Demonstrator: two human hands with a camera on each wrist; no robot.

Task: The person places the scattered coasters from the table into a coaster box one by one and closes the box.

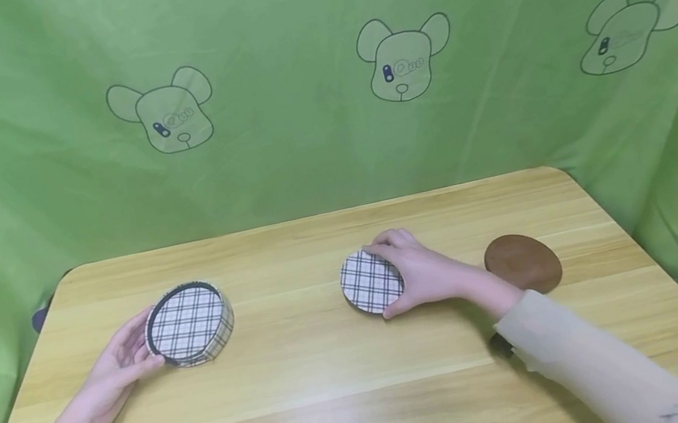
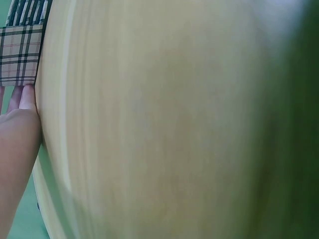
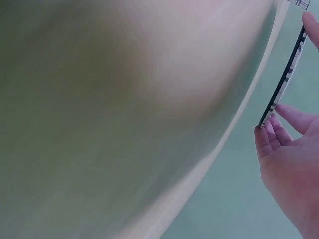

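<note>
A round plaid coaster holder [image 1: 189, 324] with a dark inner rim stands at the left of the table. My left hand [image 1: 117, 365] grips its left side, thumb at the front and fingers behind. The holder's checked side wall [image 2: 19, 56] shows at the edge of the left wrist view. Near the middle, my right hand [image 1: 420, 269] pinches a thin round plaid coaster [image 1: 370, 283] by its edge, thumb at the near side and fingers at the far side. In the right wrist view the coaster [image 3: 283, 79] appears edge-on, dark underneath, held above the table.
A brown, flat, rounded piece [image 1: 520, 262] lies right of centre, behind my right forearm. The wooden table [image 1: 313, 375] ends at a back edge before a green curtain [image 1: 298, 135] printed with bear heads. More curtain hangs at both sides.
</note>
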